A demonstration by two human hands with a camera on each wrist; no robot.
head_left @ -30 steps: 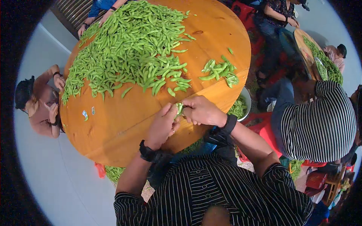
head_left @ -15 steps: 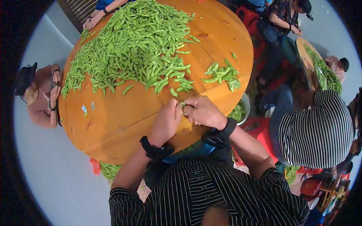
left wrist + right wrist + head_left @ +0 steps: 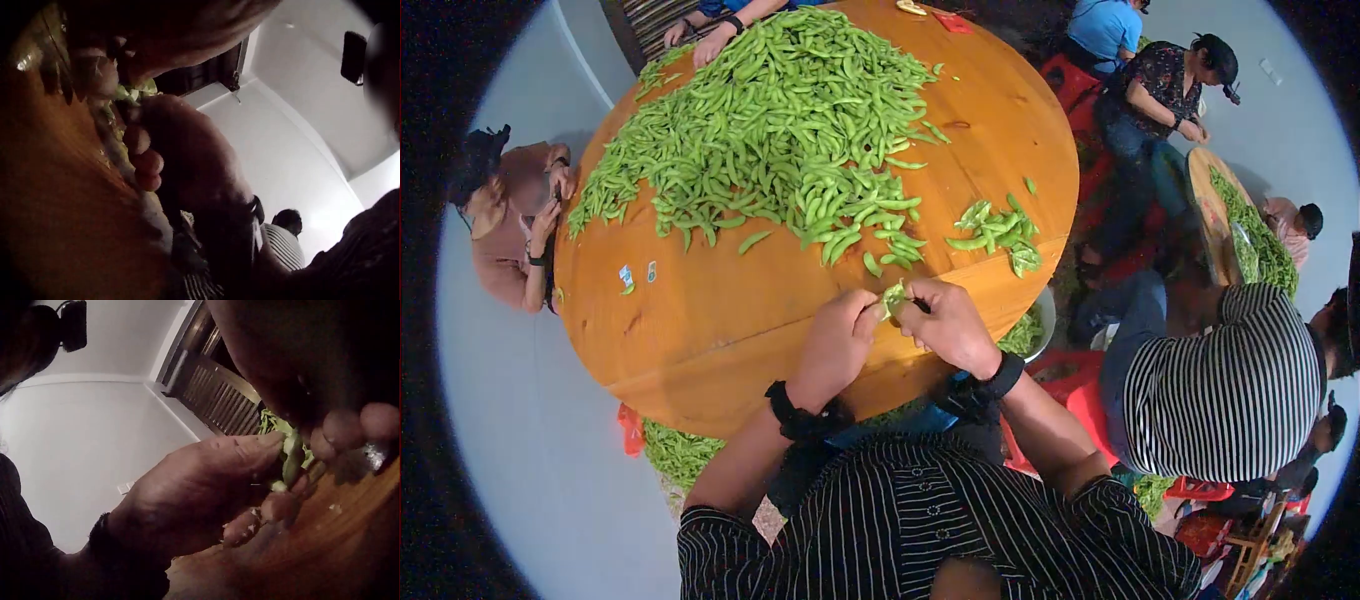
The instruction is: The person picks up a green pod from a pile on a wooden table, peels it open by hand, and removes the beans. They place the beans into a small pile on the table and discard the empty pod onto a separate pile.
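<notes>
Over the near edge of the round wooden table (image 3: 730, 300), both hands meet at one green soybean pod (image 3: 892, 299). My left hand (image 3: 838, 345) pinches it between thumb and curled fingers; in the right wrist view the pod (image 3: 291, 461) stands out from those fingertips. Its other side is gripped by my right hand (image 3: 953, 325), with the fingers bent. Something small and dark shows beside the right thumb, and a shiny spot (image 3: 375, 455) glints under the right fingers; I cannot tell what it is. A large heap of soybean pods (image 3: 770, 130) lies beyond the hands.
A small pile of pods and leaves (image 3: 1000, 235) lies right of the heap. Below the table's right edge stands a metal basin (image 3: 1045, 325) of greens. Another person's hands (image 3: 715, 40) are at the far edge; a person in stripes (image 3: 1225, 385) sits at right.
The head view has shifted, so the table sits slightly lower and further right. The pod, mostly hidden between the fingers half a second ago, now shows more between the two hands.
</notes>
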